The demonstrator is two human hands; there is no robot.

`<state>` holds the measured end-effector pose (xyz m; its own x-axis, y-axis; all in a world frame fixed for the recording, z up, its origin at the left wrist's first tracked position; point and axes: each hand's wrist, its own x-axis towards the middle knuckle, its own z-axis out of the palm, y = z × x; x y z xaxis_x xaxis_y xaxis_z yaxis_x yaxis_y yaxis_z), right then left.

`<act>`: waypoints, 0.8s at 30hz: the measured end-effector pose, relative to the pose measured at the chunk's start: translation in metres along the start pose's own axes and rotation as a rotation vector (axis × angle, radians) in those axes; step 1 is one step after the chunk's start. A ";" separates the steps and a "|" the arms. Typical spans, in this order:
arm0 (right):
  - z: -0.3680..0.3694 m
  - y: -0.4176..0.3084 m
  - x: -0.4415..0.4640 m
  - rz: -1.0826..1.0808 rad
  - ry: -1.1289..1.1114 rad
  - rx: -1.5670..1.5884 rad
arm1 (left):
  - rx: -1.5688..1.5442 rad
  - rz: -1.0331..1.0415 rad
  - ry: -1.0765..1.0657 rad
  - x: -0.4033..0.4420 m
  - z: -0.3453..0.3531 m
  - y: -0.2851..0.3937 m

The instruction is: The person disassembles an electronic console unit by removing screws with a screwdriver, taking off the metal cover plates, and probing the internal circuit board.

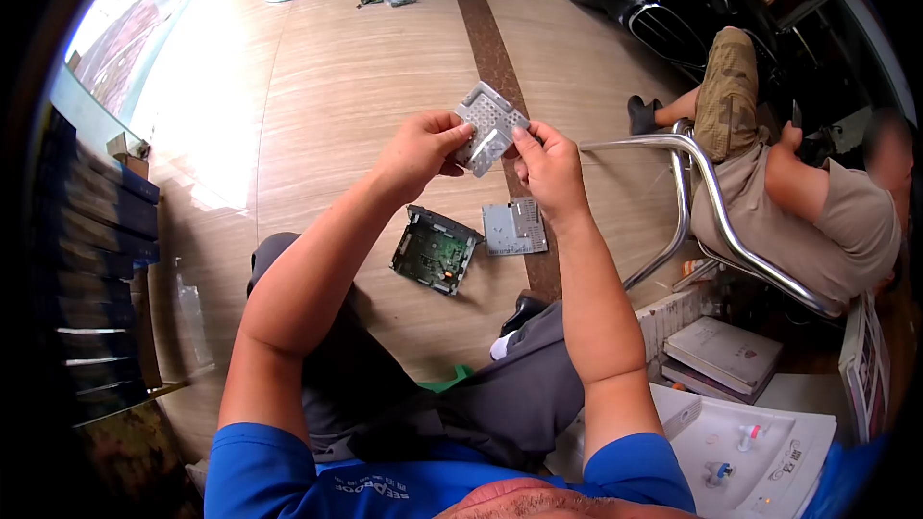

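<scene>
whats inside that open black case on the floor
Inside the case shows a green circuit board with a small orange part; anything beneath the board is covered.

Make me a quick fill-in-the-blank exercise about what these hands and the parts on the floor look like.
1. Besides the left hand, the ____ hand holds the perforated metal plate.
2. In the picture, the open housing lies to the ____ of the flat metal panel.
3. The circuit board inside it is coloured ____.

Missing words: right; left; green.
</scene>
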<state>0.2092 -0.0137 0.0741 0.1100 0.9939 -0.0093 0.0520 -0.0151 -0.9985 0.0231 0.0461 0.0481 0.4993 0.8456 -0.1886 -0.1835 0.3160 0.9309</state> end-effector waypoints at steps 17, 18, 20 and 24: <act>-0.005 -0.005 -0.002 0.069 -0.031 0.112 | -0.066 -0.013 -0.006 0.006 -0.007 -0.001; -0.004 -0.006 -0.002 0.070 -0.032 0.112 | -0.059 -0.013 -0.020 0.006 -0.008 -0.001; -0.003 -0.007 -0.003 0.068 -0.033 0.121 | -0.054 -0.012 -0.033 0.006 -0.008 -0.001; -0.003 -0.006 -0.002 0.069 -0.025 0.106 | -0.025 -0.016 -0.028 0.004 -0.008 0.000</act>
<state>0.2112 -0.0162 0.0807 0.0845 0.9934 -0.0781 -0.0605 -0.0731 -0.9955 0.0182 0.0532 0.0447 0.5256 0.8283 -0.1942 -0.1963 0.3402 0.9197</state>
